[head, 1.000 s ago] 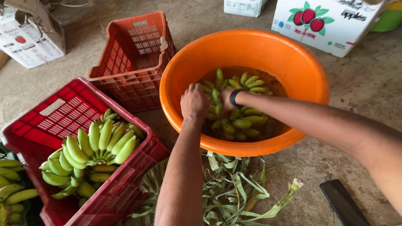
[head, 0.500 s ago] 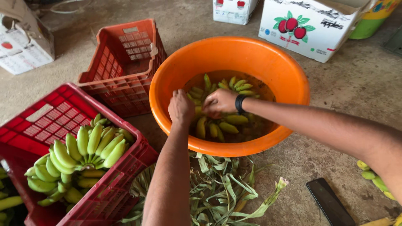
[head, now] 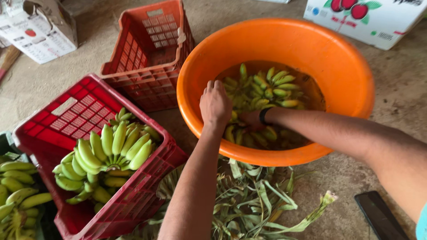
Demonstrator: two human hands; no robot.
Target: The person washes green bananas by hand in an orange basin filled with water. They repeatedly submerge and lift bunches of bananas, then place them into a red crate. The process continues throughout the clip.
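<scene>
Left hand: the left hand (head: 215,104) reaches over the near rim of the orange tub (head: 338,58), back upward, fingers loosely curled down onto the green bananas (head: 267,89); the fingertips are hidden, so a grip cannot be confirmed.
Right hand: the right hand (head: 250,120) lies low among the same bananas, mostly hidden behind the left hand; a black wristband (head: 263,116) shows at the wrist; how far open, cannot tell.
Bananas: small green ones, lying in shallow water inside the tub.
Tub: at 1 o'clock, on the floor.
Red crate (head: 40,133): at 8 o'clock, holding banana bunches (head: 111,146).
Orange-red crate (head: 147,58): at 11 o'clock.
Leaf trimmings (head: 249,204): at 6 o'clock, on the floor.
</scene>
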